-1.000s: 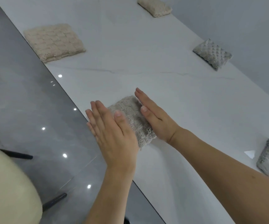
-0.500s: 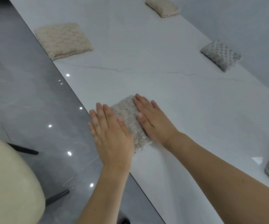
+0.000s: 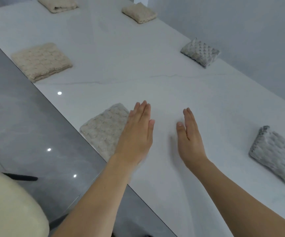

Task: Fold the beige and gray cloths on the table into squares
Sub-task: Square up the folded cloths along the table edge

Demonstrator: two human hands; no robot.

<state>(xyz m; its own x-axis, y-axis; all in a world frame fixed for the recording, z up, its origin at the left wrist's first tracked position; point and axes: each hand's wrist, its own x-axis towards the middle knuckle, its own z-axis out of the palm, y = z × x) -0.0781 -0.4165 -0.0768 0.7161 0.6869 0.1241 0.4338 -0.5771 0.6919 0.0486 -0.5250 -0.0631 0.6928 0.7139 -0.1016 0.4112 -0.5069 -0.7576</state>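
Observation:
A folded beige cloth [image 3: 103, 129] lies near the table's front edge. My left hand [image 3: 136, 134] hovers flat with straight fingers just right of it, overlapping its right edge. My right hand [image 3: 189, 137] is held flat, edge-on, over bare tabletop further right and holds nothing. A folded gray cloth [image 3: 275, 154] lies at the right. Another folded gray cloth [image 3: 200, 52] sits at the far side. Folded beige cloths lie at the left [image 3: 41, 61], the far middle [image 3: 139, 12] and the top left [image 3: 57, 4].
The white marble table [image 3: 121, 82] runs diagonally; its front edge borders a glossy gray floor [image 3: 18, 117]. A cream chair seat [image 3: 10, 206] with a dark leg stands at the lower left. A gray wall [image 3: 241, 23] runs along the table's far side.
Both hands have lifted off the folded beige cloth and moved right; the cloth now lies uncovered to their left. The view has shifted, bringing more cloths into sight.

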